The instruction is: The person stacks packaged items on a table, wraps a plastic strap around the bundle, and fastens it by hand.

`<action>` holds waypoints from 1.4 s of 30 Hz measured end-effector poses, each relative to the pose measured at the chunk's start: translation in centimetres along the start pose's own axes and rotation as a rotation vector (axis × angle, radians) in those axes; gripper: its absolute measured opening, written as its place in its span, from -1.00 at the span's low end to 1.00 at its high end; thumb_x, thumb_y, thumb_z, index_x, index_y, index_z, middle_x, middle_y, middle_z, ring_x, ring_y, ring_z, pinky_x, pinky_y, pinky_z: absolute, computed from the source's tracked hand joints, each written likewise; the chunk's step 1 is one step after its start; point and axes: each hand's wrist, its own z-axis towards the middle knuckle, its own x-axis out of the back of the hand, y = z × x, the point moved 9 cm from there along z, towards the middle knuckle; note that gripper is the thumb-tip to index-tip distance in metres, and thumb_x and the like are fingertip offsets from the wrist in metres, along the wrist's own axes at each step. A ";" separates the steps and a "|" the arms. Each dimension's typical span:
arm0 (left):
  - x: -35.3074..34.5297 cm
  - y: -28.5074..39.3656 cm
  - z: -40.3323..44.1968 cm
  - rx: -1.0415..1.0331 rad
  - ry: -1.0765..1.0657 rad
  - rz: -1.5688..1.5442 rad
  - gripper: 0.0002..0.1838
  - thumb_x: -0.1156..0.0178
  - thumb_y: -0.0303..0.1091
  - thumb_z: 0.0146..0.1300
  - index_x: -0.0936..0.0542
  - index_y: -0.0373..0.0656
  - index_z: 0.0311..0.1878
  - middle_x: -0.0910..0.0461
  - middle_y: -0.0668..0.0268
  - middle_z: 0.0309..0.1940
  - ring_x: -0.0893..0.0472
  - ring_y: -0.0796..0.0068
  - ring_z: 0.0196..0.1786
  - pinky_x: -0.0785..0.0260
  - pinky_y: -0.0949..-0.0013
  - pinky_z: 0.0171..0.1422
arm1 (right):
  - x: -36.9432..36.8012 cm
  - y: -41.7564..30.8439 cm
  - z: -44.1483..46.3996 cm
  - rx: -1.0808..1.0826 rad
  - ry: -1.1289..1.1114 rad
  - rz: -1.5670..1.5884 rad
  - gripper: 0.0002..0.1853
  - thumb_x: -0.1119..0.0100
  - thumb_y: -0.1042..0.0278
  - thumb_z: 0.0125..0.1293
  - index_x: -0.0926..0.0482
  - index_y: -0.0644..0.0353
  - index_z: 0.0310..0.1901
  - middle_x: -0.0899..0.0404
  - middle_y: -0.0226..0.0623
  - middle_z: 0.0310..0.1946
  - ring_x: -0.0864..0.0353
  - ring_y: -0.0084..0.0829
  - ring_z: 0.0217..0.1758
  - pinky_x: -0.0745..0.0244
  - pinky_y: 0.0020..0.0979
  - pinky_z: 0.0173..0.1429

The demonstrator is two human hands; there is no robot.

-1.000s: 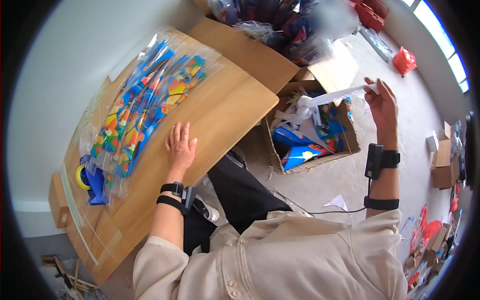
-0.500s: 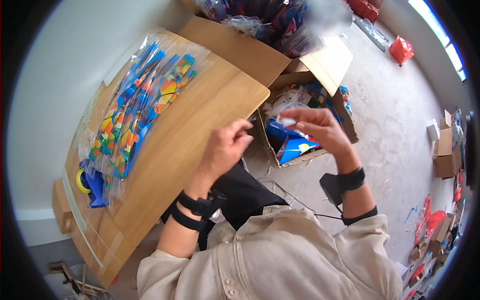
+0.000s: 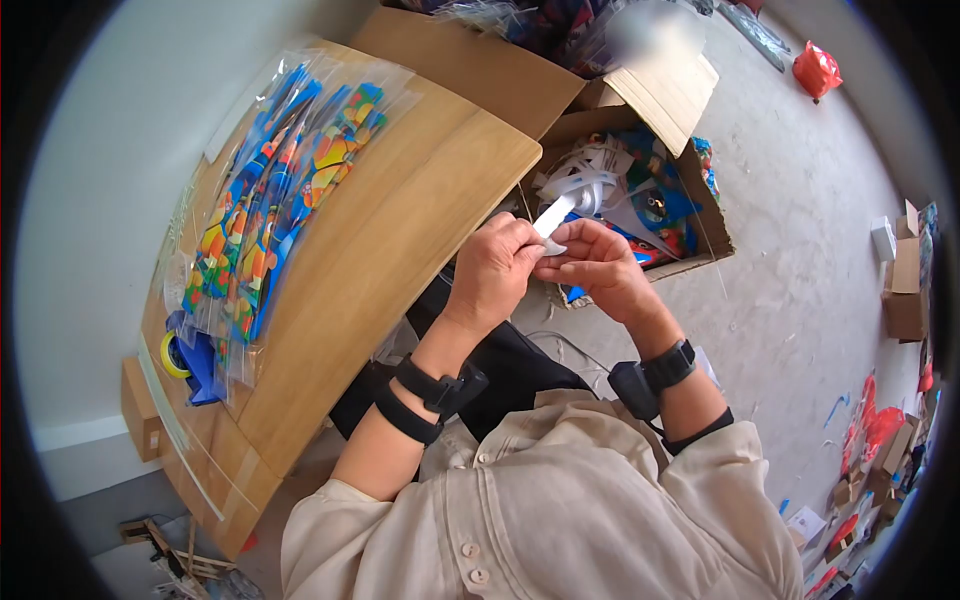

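Note:
In the head view, my left hand (image 3: 492, 272) and my right hand (image 3: 602, 272) meet just past the table corner, above the near side of an open cardboard box. Both hands are closed, fingertips pinching one end of a white strip (image 3: 556, 214). The strip runs from my fingers toward a tangle of similar white strips (image 3: 592, 180) in the box (image 3: 715, 250). Colourful printed material (image 3: 668, 208), mostly blue, lies in the box around the strips. My fingers partly cover the pinched end.
On the wooden table (image 3: 400, 190) at left lie several clear-bagged colourful folded pieces (image 3: 285, 200) and a blue tape dispenser (image 3: 203, 370) with yellow tape. Behind stands a larger carton (image 3: 470, 65) with bagged goods. A red bag (image 3: 817, 70) sits on the floor.
My hands have come together; before, they were apart, with something white in the right hand only. Now my left hand also grips the white strip. The view has shifted slightly.

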 end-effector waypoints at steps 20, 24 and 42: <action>-3.8 -7.2 -3.9 0.542 -0.094 -0.433 -0.91 -0.19 -0.46 0.32 -0.60 -0.22 -0.33 -0.57 0.42 -0.53 -0.46 0.75 -0.55 -0.31 0.62 -0.49 | 17.3 -1.4 1.1 0.230 0.772 -0.795 -0.79 -0.21 0.39 0.28 -0.59 0.31 -0.47 -0.64 -0.27 -0.59 -0.62 -0.54 -0.57 -0.48 -0.48 -0.49; -4.2 -8.5 -4.9 0.599 -0.147 -0.406 -0.91 -0.19 -0.45 0.31 -0.60 -0.22 -0.33 -0.57 0.43 -0.54 -0.46 0.75 -0.54 -0.30 0.62 -0.47 | 21.8 -2.8 3.1 -0.329 0.792 -1.526 -0.69 -0.22 0.16 0.27 -0.61 0.31 -0.28 -0.67 -0.01 -0.38 -0.71 -0.09 -0.19 -0.59 -0.19 -0.13; -4.2 -12.3 -6.3 0.735 -0.181 -0.365 -0.91 -0.18 -0.44 0.31 -0.61 -0.22 -0.31 -0.58 0.42 -0.51 -0.49 0.73 -0.49 -0.34 0.61 -0.42 | 23.5 0.0 12.7 0.080 0.746 -1.126 -0.78 -0.42 0.20 -0.01 -0.65 0.16 -0.44 -0.65 -0.17 -0.43 -0.59 -0.16 -0.39 -0.46 -0.24 -0.22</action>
